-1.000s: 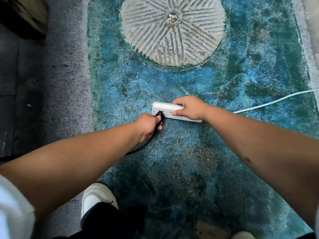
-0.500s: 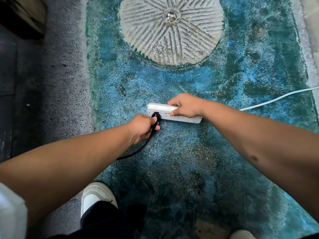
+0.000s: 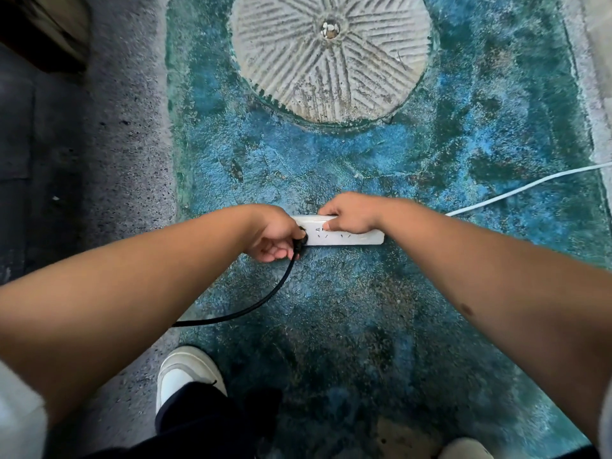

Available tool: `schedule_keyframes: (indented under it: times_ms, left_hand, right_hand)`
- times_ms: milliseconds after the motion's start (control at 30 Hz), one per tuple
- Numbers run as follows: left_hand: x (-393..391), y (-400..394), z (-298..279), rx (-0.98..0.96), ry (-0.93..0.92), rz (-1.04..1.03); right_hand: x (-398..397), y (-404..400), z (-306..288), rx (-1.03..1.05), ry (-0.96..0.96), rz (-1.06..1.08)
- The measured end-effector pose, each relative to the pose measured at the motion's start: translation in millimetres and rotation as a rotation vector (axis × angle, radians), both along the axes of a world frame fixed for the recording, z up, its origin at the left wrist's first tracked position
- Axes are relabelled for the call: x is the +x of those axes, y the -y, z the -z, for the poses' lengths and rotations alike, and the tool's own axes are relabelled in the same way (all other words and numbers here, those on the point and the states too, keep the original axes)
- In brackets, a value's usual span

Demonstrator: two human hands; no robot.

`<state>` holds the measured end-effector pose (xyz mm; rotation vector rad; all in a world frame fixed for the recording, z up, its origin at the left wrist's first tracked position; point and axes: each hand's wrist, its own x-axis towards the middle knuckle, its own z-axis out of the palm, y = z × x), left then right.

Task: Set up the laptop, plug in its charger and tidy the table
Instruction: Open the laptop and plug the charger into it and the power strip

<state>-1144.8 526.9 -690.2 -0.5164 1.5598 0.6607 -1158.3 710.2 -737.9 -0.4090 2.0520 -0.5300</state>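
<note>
Down on the worn blue-green painted floor (image 3: 381,326), a white rectangular plastic power strip (image 3: 347,238) lying flat, long side running left to right. Left hand (image 3: 275,235) curled at the strip's left end, fingers closed around a black plug (image 3: 302,238) sitting right at the end socket; cannot tell if fully seated. Thin black charger cable (image 3: 265,299) trailing from that plug, curving down and left, then vanishing under the left forearm. Right hand (image 3: 351,215) pressing on the strip's top, fingers bunched together and gripping the far edge, thumb laid across the face beside the socket holes. Both hands nearly touching, only a small stretch of white strip between them. White cord (image 3: 530,185) running off from the strip's right end toward the right edge. Further up, a round grey ribbed stone disc (image 3: 331,54) with a small metal stud in the middle, well apart from the strip. Below left, a white shoe (image 3: 185,372) straddling the seam between grey speckled pavement (image 3: 116,160) and the painted patch.
</note>
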Motion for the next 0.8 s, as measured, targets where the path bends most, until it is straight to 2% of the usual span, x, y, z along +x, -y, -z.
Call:
schedule_keyframes:
  times_ms: [100,167,233,300,567,667,800]
  left_hand:
    - [-8.4,-1.5,-2.7,-0.044,-0.189,0.157]
    - [-16.1,-1.1,-4.0,-0.106,-0.385,0.389]
    - [-25.0,-1.1,-6.5,-0.187,-0.564,0.616]
    - [-35.4,0.0,-8.5,-0.213,-0.683,0.712]
    - [-68.5,-4.7,-24.1,-0.278,-0.987,0.784]
    - [-55.4,0.1,-47.8,-0.317,-1.01,0.808]
    - [-37.3,5.0,-114.9,-0.335,-1.006,0.809]
  right_hand:
    - [-0.3,1.2,3.2,0.088,-0.09,-0.113]
    - [-0.5,0.5,5.6,0.137,-0.207,-0.146]
    - [-0.2,-1.1,8.2,0.182,-0.314,-0.134]
    - [-1.2,-3.8,8.9,0.199,-0.37,-0.101]
    - [-11.7,-12.8,-19.6,0.308,-0.476,0.085]
    - [-10.5,-18.6,-55.3,0.365,-0.481,0.127]
    - [-2.5,-34.3,-129.4,0.417,-0.45,0.193]
